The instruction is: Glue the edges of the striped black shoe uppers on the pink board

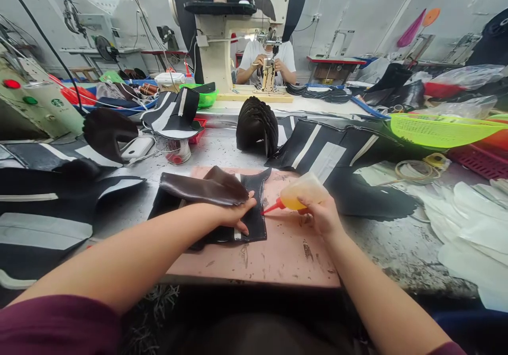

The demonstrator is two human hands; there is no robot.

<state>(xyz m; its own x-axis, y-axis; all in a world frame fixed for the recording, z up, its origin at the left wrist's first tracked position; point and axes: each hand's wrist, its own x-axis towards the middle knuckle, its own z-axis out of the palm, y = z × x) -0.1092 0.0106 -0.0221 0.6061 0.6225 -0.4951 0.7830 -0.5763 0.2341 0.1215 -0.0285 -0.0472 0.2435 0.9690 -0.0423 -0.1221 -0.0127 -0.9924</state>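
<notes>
Board [278, 254] carries leather [259, 222] over its left edge, likely floppy, best pinned near rim, with 1 bottle [296, 192] held near far right corner, probably light, squeezable mid-body, right hand [324, 215] grasping it, left hand [234, 213] spread on leather.

Bright, diffuse light, glare on tabletop [216, 154], shadow beneath (bottom centre), edges stretched

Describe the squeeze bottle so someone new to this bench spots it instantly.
Find the pink board at the front middle. Over its right part, the right hand holds the squeeze bottle, tilted, pointing at the right edge of the black piece. Its translucent body, amber liquid and red nozzle set it apart from the dark pieces nearby.
</notes>
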